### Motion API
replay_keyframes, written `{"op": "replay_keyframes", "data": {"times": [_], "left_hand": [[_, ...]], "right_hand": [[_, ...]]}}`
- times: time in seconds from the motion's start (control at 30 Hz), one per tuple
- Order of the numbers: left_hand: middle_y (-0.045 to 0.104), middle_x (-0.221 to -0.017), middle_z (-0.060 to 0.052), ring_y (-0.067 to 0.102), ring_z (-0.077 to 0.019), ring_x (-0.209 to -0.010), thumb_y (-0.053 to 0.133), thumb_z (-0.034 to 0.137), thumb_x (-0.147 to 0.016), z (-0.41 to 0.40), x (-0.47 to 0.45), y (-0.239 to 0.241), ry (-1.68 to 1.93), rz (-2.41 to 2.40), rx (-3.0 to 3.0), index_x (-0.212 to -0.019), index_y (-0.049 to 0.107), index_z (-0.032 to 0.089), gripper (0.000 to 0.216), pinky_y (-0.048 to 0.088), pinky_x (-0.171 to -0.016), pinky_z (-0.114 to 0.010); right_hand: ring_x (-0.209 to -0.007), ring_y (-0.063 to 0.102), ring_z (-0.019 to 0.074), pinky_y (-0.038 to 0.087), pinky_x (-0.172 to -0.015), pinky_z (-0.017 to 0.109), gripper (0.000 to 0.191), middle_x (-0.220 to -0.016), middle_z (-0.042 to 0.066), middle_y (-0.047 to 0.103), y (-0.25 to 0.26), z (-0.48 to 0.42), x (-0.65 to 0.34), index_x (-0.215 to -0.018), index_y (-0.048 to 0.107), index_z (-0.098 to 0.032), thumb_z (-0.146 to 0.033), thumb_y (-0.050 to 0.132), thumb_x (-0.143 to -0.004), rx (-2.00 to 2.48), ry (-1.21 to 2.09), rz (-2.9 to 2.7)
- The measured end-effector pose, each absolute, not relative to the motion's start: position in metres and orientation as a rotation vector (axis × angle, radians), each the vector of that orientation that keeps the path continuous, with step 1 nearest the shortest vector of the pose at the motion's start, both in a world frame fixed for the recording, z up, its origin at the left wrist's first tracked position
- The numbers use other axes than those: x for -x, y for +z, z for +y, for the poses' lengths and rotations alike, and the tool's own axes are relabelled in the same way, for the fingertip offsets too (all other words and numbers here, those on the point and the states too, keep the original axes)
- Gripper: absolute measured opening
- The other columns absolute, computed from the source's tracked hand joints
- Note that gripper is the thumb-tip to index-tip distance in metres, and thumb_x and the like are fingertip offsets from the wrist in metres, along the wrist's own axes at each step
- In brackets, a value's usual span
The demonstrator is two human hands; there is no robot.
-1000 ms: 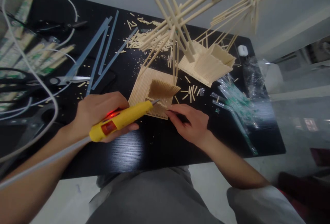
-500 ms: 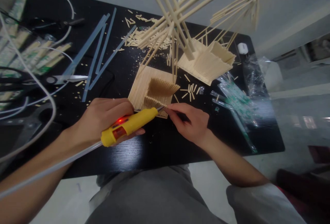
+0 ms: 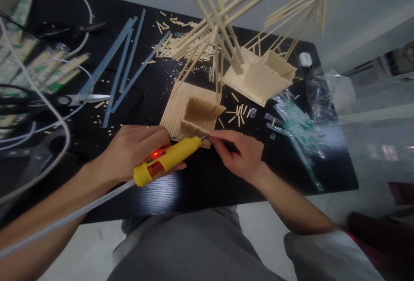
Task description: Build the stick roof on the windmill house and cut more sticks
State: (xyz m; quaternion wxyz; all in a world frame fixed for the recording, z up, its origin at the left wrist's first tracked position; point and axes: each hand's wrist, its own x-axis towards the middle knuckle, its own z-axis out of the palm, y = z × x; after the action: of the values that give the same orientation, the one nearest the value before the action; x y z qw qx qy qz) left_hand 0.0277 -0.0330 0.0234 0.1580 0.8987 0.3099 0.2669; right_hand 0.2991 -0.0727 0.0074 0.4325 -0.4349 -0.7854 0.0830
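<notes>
My left hand (image 3: 139, 149) is wrapped round a yellow glue gun (image 3: 171, 156) with a lit red light and a pale cord trailing from its back end. The gun's metal tip points right, at the near corner of a low wall of short wooden sticks. That wall rises from a flat stick base (image 3: 173, 102), part of a model with tall sticks. At the wall's right end my right hand (image 3: 241, 149) is closed, thumb and forefinger pinched together by the gun's tip. What the pinch holds, if anything, is hidden.
A second stick model (image 3: 261, 76) stands to the right at the back. Cut sticks (image 3: 194, 48) lie in a heap behind. Blue glue sticks (image 3: 121, 61), scissors (image 3: 84, 99) and wrapped chopsticks (image 3: 61, 71) are on the left; plastic wrappers (image 3: 297, 125) lie on the right.
The glue gun in my left hand has shifted slightly to the right, its tip closer to my right fingertips. My right hand has barely moved, and the stick models stay in place.
</notes>
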Motion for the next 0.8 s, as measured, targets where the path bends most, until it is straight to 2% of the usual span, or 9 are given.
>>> {"op": "replay_keyframes", "data": {"times": [0.1, 0.2, 0.3, 0.53, 0.8], "left_hand": [[0.064, -0.07, 0.002, 0.053, -0.0109, -0.051, 0.07, 0.049, -0.094, -0.0328, -0.0299, 0.0245, 0.775, 0.792, -2.657, -0.088, 0.053, 0.024, 0.032, 0.035, -0.046, -0.028], [0.054, -0.064, 0.005, 0.044, -0.0097, -0.048, 0.065, 0.05, -0.098, -0.0322, -0.0318, 0.0262, 0.788, 0.817, -2.654, -0.085, 0.05, 0.024, 0.033, 0.031, -0.045, -0.028], [0.048, -0.063, 0.006, 0.042, -0.009, -0.048, 0.068, 0.049, -0.096, -0.0315, -0.0325, 0.0276, 0.825, 0.774, -2.68, -0.082, 0.048, 0.024, 0.035, 0.03, -0.044, -0.028], [0.044, -0.064, 0.005, 0.04, -0.0103, -0.049, 0.064, 0.052, -0.098, -0.0325, -0.0337, 0.0293, 0.795, 0.818, -2.696, -0.081, 0.043, 0.024, 0.038, 0.028, -0.045, -0.029], [0.048, -0.064, 0.004, 0.043, -0.0116, -0.052, 0.066, 0.051, -0.097, -0.028, -0.0331, 0.0274, 0.796, 0.776, -2.722, -0.08, 0.047, 0.024, 0.037, 0.029, -0.045, -0.03]], "right_hand": [[-0.087, 0.082, 0.0153, 0.067, -0.077, 0.023, 0.031, -0.099, -0.003, 0.084, 0.0073, -0.0728, -0.2999, -0.118, 0.073, -0.029, -0.008, 0.071, -0.095, 1.075, 0.234, -1.956], [-0.087, 0.082, 0.0161, 0.068, -0.078, 0.026, 0.032, -0.1, -0.002, 0.084, 0.0079, -0.0722, -0.3008, -0.118, 0.074, -0.03, -0.008, 0.07, -0.095, 1.049, 0.237, -1.954], [-0.085, 0.081, 0.0155, 0.068, -0.076, 0.026, 0.029, -0.099, -0.001, 0.084, 0.0096, -0.0709, -0.3013, -0.116, 0.074, -0.028, -0.008, 0.069, -0.096, 1.025, 0.227, -1.961], [-0.086, 0.08, 0.0148, 0.067, -0.077, 0.025, 0.028, -0.1, 0.001, 0.083, 0.0137, -0.0703, -0.3015, -0.115, 0.075, -0.026, -0.008, 0.07, -0.095, 1.016, 0.194, -1.963], [-0.086, 0.08, 0.0154, 0.068, -0.077, 0.027, 0.028, -0.1, 0.001, 0.082, 0.0155, -0.0705, -0.3027, -0.116, 0.075, -0.027, -0.008, 0.071, -0.094, 1.021, 0.206, -1.963]]}}
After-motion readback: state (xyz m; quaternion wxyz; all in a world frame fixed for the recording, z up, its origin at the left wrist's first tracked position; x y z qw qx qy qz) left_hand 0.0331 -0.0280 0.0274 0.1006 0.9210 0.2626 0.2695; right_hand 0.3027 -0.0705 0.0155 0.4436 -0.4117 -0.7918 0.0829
